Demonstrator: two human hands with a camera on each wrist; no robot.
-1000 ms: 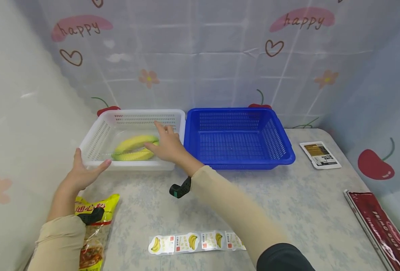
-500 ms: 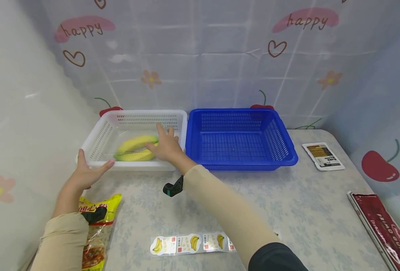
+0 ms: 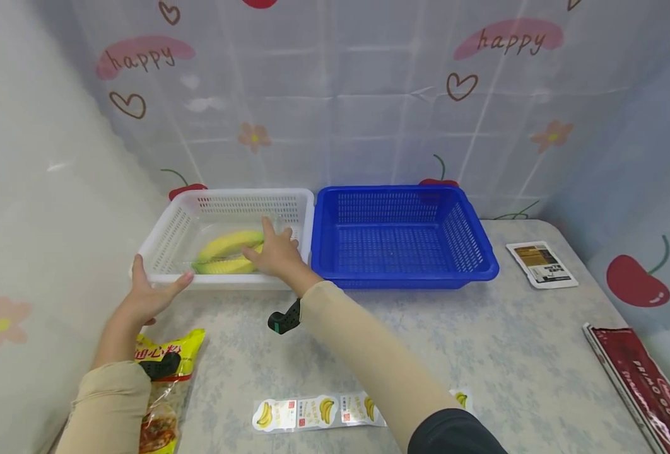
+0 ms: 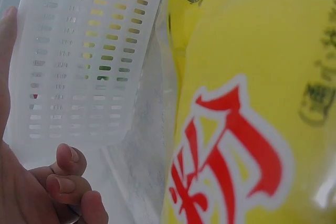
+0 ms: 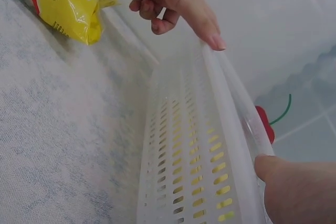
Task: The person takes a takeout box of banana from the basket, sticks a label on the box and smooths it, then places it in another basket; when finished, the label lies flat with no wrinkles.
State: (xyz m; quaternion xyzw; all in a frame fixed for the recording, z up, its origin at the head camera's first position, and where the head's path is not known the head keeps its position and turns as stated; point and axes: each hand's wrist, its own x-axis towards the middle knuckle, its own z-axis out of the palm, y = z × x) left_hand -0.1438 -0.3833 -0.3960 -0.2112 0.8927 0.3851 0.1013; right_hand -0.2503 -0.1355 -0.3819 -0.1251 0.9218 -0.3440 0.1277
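Observation:
In the head view, a white plastic basket (image 3: 159, 278) holds yellow bananas (image 3: 229, 243) with green ends, with clear plastic about them. My left hand (image 3: 147, 296) holds the basket's near left corner, thumb on the front rim and index finger along the left side. Its other fingers curl loosely outside the wall in the left wrist view. My right hand (image 3: 281, 255) reaches over the front rim, fingers spread and fairly straight, thumb at the bananas' right end. In the right wrist view its thumb (image 5: 270, 167) shows above the rim; the other fingertips are out of sight.
A blue basket (image 3: 405, 276) stands against the white one's right. A yellow food bag (image 3: 167, 388) lies under my left forearm. A banana sticker strip (image 3: 318, 413) lies in front, partly hidden by my right arm. A small pack (image 3: 542, 265) and a red packet (image 3: 641, 384) lie right.
My right hand shifts very slightly, its fingers lowering a little in the white basket. My right forearm swings a little left, uncovering the sticker strip's right end. The bananas stay put.

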